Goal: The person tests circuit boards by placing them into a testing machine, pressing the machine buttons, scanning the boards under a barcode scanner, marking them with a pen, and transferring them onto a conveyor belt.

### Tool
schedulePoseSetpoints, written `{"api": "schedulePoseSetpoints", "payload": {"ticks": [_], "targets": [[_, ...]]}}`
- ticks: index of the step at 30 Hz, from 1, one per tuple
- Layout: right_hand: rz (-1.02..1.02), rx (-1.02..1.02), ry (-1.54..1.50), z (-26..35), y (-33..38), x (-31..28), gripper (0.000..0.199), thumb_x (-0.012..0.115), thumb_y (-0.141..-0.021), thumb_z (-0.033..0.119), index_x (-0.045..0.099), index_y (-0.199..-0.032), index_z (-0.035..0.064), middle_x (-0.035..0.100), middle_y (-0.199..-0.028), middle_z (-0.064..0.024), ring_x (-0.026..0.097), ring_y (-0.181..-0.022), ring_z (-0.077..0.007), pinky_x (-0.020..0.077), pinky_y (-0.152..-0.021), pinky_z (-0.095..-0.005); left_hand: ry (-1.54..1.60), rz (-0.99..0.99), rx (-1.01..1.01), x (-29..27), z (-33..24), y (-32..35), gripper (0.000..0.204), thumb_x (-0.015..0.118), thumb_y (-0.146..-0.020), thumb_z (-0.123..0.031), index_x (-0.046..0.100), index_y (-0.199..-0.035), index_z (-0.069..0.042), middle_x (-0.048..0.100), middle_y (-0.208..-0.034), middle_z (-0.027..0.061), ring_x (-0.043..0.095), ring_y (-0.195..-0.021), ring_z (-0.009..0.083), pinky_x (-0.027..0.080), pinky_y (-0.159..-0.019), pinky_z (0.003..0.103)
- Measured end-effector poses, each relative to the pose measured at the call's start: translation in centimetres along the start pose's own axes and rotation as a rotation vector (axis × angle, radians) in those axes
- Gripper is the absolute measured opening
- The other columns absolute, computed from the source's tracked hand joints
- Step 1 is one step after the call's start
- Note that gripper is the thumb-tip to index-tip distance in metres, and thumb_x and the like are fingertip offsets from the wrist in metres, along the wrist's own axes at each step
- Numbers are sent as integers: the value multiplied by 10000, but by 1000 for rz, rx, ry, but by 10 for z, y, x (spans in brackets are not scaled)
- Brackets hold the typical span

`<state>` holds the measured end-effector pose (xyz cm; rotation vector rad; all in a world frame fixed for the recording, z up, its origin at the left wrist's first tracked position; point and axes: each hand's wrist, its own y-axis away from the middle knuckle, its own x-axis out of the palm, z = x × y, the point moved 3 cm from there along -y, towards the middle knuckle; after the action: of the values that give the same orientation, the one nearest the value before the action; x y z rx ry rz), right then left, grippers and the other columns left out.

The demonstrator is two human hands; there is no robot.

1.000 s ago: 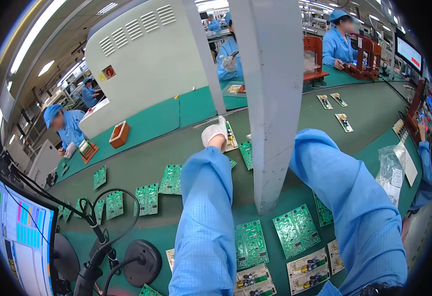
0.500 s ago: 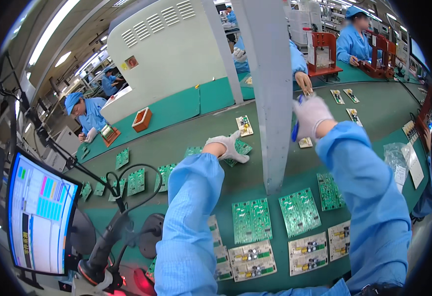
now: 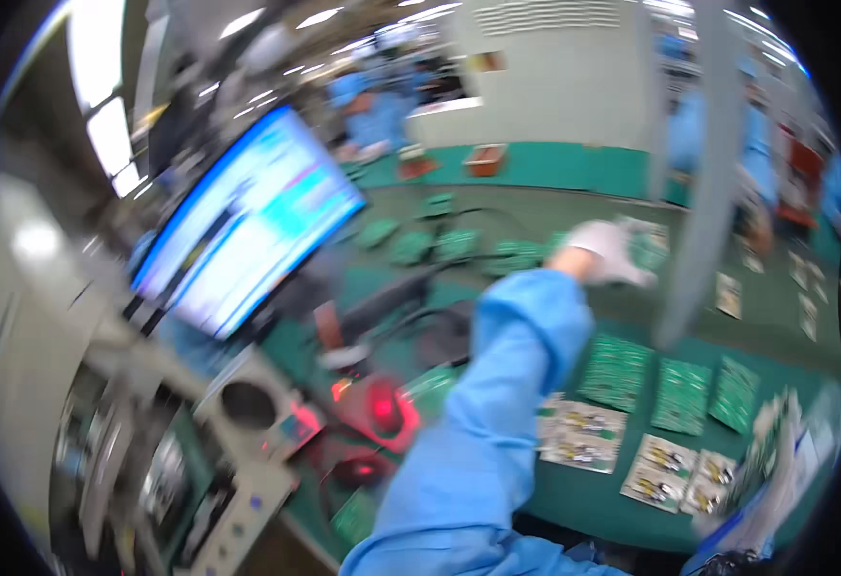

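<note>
My left hand (image 3: 608, 253), in a white glove, reaches out over the grey-green conveyor. Its thumb and fingers are around the near side of a green circuit board (image 3: 650, 249), which is blurred. Close by, a pale circuit board (image 3: 643, 227) lies partly behind it. At the lower right is my right hand (image 3: 783, 494), gloved and smeared by motion; its fingers cannot be made out. Just above it stands a blurred pale-and-green board-like piece (image 3: 771, 434); whether the hand holds it is unclear. Green boards (image 3: 681, 396) and pale boards with components (image 3: 581, 437) lie in rows on the green bench.
A lit monitor (image 3: 252, 226) stands at the left, with a red-glowing device (image 3: 382, 408) below it. A grey post (image 3: 703, 192) rises just right of my left hand. Several green boards (image 3: 457, 245) lie along the conveyor. People in blue work across it.
The view has swung left, bringing the monitor further in. My right hand has drawn back from the conveyor to the lower right. My left hand stays at the green circuit board.
</note>
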<state>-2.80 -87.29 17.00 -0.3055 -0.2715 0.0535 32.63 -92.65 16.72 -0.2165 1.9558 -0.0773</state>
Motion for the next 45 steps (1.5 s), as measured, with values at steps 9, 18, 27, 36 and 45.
{"api": "schedulePoseSetpoints", "payload": {"ticks": [9, 18, 27, 36, 45], "targets": [[650, -731, -2, 10, 100, 68, 530, 558, -949, 370, 533, -1260, -58, 465, -1392, -237, 486, -1257, -321, 413, -1011, -468, -2, -361, -142, -22, -109, 265, 1011, 818, -601, -367, 342, -1448, -84, 387, -1370, 322, 459, -1218, 469, 411, -1021, 486], [909, -336, -154, -18, 156, 81, 226, 571, -895, 222, 664, -1022, 60, 636, -899, -147, 616, -804, -323, 486, -701, -462, 897, -1034, -360, 30, -144, 537, 586, 591, -896, -22, 373, -1439, -26, 459, -1409, 127, 520, -1212, 173, 436, -988, 293], [1612, 286, -421, -17, 245, 139, 1136, 671, -717, 745, 339, -1424, -79, 477, -1357, -223, 481, -1278, -318, 349, -1089, -417, -501, -336, -1558, 38, -128, 680, 814, 805, -612, -499, 546, -1292, -134, 473, -1332, 229, 524, -1150, 416, 447, -989, 487], [1992, 1422, -790, -11, 426, 217, 895, 493, -894, 667, 252, -1509, 62, 386, -1492, -187, 408, -1345, -377, 309, -1120, -551, -479, -840, -1179, 39, -143, 724, 655, 755, -747, -330, 543, -1274, -2, 521, -1336, 251, 523, -1221, 402, 371, -1083, 529], [1948, 463, -390, 16, 497, 222, 557, 617, -903, 458, 566, -1172, -27, 638, -1153, -150, 630, -986, -207, 501, -857, -321, 316, -1695, -994, 11, -144, 727, 307, 757, -760, -23, 641, -1038, 28, 680, -893, 70, 628, -836, 109, 530, -726, 259]]}}
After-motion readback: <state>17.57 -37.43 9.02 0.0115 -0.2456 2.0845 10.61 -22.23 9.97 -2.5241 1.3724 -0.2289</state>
